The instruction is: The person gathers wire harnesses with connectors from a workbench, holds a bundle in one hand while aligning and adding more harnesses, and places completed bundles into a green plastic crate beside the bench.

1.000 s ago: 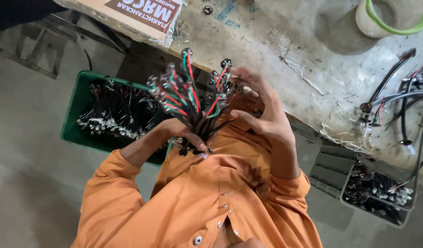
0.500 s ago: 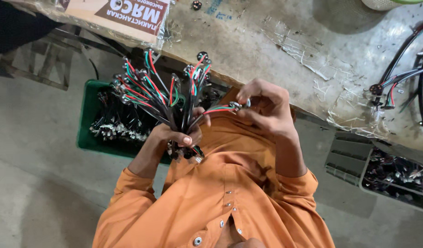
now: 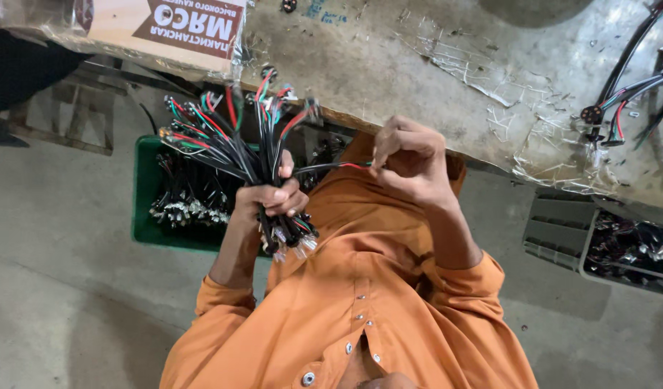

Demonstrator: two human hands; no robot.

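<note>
My left hand (image 3: 270, 196) is closed around a thick bundle of short black cables (image 3: 234, 144) with red, green and white wire ends that fan out up and to the left. Connector plugs (image 3: 288, 234) hang below that fist. My right hand (image 3: 411, 162) pinches the end of a single cable (image 3: 331, 167) that runs sideways out of the bundle. Both hands are in front of my orange shirt (image 3: 375, 302), just below the workbench's edge.
A worn grey workbench (image 3: 418, 65) spans the top, with a wrapped cardboard box (image 3: 173, 29) at its left and loose black cables (image 3: 627, 94) at its right. A green crate (image 3: 146, 209) of cables stands on the floor at left. A grey bin (image 3: 619, 248) of parts is at right.
The bundle has shifted left and tilted as the view moved. My right hand has drawn away to the right, pulling one cable sideways out of the bundle.
</note>
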